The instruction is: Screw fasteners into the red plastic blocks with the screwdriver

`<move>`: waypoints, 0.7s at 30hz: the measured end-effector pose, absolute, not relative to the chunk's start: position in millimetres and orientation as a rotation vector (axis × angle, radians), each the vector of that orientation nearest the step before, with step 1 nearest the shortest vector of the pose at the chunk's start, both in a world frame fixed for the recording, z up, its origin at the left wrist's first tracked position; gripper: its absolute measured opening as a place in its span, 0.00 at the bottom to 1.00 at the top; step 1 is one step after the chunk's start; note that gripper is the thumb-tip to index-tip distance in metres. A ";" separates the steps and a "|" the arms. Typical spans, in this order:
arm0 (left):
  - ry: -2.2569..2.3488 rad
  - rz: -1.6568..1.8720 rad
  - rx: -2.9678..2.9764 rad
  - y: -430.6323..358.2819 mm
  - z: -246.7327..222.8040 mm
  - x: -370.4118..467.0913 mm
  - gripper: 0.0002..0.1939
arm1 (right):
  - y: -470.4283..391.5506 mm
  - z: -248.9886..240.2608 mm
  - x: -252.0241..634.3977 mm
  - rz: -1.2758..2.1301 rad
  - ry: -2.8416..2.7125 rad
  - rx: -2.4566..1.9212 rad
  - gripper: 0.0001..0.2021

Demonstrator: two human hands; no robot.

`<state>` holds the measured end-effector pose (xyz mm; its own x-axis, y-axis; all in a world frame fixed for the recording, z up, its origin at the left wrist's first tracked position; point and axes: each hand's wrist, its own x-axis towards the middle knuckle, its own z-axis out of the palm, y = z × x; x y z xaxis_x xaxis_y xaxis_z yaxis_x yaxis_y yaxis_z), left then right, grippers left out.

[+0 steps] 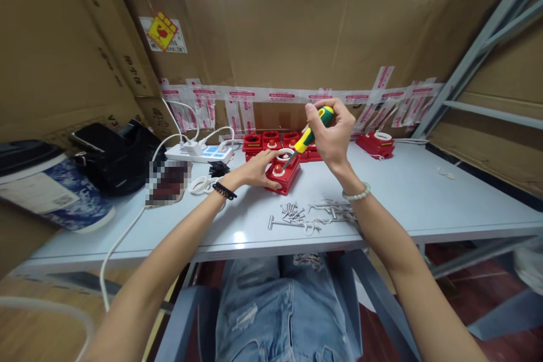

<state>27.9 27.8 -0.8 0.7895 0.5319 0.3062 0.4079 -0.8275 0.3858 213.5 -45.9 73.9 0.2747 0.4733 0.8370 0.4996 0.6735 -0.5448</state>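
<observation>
A red box-shaped device (289, 180) with a round red knob and a white ring sits on the white table. My left hand (259, 171) grips its left side, thumb near the front and fingers over the top. In my right hand (333, 134) is a screwdriver (306, 138) with a green and yellow handle, tilted so that its shaft runs down to the device's top. Whether the tip sits in a screw is too small to tell. Loose screws (292, 212) and a T-shaped metal rod (285, 224) lie in front of the device.
More red housings (270, 139) stand behind it, and another red device (375, 145) is at the back right. To the left are a power strip (211, 154), white rings (198, 185), a black bag (111, 167) and a large tub (55, 189). Cardboard (271, 28) walls the back.
</observation>
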 end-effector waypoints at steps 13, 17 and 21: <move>1.083 0.878 2.568 -27.9 -6.1 23.1 0.38 | -54.5 60.7 194.8 -0.111 -1.507 -0.786 0.11; 1.017 0.770 2.548 -27.9 6.8 18.0 0.37 | -51.7 59.3 195.6 -0.109 -1.514 -0.773 0.11; 0.819 0.764 2.653 -6.4 11.5 8.6 0.48 | -52.3 57.0 194.3 -0.088 -1.518 -0.764 0.10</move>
<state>8.6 -6.4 11.5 0.7024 0.5838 0.4072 0.4467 -0.8070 0.3863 194.3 -52.3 57.0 0.0974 0.4015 0.9107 0.5045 0.7688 -0.3929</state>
